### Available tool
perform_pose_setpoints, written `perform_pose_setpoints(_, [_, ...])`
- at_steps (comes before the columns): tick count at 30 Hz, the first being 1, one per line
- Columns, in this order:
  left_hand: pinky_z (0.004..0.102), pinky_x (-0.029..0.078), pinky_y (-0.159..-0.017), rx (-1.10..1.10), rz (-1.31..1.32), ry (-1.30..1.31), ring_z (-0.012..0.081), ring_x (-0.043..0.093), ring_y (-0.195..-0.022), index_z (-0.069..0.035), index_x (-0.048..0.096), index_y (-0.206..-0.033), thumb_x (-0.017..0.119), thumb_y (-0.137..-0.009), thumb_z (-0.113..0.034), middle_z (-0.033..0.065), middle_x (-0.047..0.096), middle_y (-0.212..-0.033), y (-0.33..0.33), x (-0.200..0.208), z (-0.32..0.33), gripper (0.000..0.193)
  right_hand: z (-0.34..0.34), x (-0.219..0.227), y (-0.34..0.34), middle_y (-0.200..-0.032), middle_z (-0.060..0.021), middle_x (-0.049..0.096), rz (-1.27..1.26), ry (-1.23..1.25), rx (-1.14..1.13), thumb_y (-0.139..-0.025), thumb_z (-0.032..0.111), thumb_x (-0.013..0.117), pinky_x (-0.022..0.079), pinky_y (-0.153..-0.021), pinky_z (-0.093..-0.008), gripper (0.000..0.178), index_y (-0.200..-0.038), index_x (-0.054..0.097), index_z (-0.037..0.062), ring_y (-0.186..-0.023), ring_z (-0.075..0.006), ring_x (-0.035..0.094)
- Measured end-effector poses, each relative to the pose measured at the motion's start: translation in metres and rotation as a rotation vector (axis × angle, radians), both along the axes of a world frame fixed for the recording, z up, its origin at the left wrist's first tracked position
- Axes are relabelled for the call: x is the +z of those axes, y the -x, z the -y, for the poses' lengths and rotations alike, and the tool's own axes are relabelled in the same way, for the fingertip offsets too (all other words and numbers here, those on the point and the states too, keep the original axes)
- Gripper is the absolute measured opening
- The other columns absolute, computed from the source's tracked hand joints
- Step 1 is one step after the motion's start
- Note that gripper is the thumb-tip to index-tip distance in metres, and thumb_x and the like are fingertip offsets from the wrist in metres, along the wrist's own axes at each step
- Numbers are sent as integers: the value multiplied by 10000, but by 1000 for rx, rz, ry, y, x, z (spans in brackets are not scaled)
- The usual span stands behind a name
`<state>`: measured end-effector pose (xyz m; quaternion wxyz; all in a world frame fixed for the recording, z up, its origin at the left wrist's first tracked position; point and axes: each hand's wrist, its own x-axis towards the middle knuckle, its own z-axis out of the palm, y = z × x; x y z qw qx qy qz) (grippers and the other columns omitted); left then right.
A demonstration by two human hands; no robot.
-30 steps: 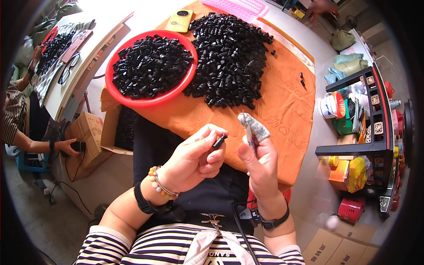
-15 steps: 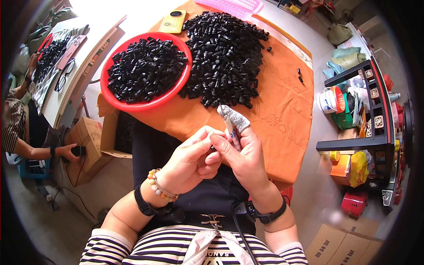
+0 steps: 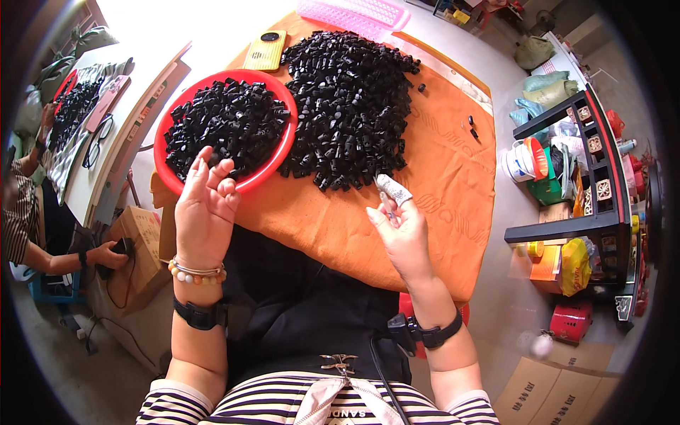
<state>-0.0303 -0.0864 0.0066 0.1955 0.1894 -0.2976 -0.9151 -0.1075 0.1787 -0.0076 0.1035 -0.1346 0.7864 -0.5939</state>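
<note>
My left hand (image 3: 207, 212) is raised at the near rim of a red basin (image 3: 160, 145), fingers apart and curled a little, with nothing seen in it. The basin holds a heap of small black cylindrical pieces (image 3: 225, 120). A larger pile of the same black pieces (image 3: 347, 106) lies beside it on the orange cloth (image 3: 446, 205). My right hand (image 3: 404, 237) is closed around a slim, light-coloured pen-like tool (image 3: 389, 205), near the pile's front edge. A grey knitted cover (image 3: 394, 190) sits over its index finger and partly hides the tool.
A yellow device (image 3: 265, 51) and a pink plastic basket (image 3: 354, 15) are at the table's far side. A few loose black pieces (image 3: 474, 132) lie to the right. Another person's hand (image 3: 106, 255) holds a dark object by a cardboard box (image 3: 138, 244). A dark shelf (image 3: 559, 230) stands right.
My hands, together in front of me before, are now apart. The left one has moved left to the basin and its fingers have opened. My right hand still has the tool.
</note>
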Motion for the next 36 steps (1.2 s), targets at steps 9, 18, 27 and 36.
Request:
perform_pose_setpoints(9, [205, 449, -547, -181, 84, 206, 95, 548, -652, -28, 463, -1178, 437, -949, -171, 36, 565, -823, -1, 7, -22, 271, 51, -2, 22, -879, -105, 620, -342, -195, -57, -746, 9, 644, 502, -655, -335, 516, -1236, 498, 75, -737, -254, 624])
perform_pose_setpoints(18, [199, 465, -597, -610, 210, 256, 69, 551, -658, -37, 515, -1082, 516, -919, -151, 16, 580, -838, -3, -8, -67, 198, 46, -26, 35, -819, -52, 591, -155, 55, 37, -762, -6, 660, 497, -653, -267, 581, -1294, 444, 83, -726, -127, 596])
perform_pose_setpoints(27, [219, 499, -677, -583, 91, 366, 92, 605, -795, -54, 446, -1162, 596, -877, -101, 76, 615, -1009, -6, -9, -86, 325, 29, 28, 5, -936, -31, 618, 366, 411, 236, -836, 4, 604, 322, -477, -120, 506, -1302, 416, 67, -602, -3, 478])
perform_pose_setpoints(36, [228, 506, -641, -689, 12, 53, 129, 628, -730, -81, 456, -1058, 459, -960, -235, 84, 609, -915, -16, 16, -84, 183, 17, 42, -10, -890, -67, 633, 404, 424, 336, -858, -7, 573, 438, -586, -171, 256, -1112, 543, 16, -667, -58, 572])
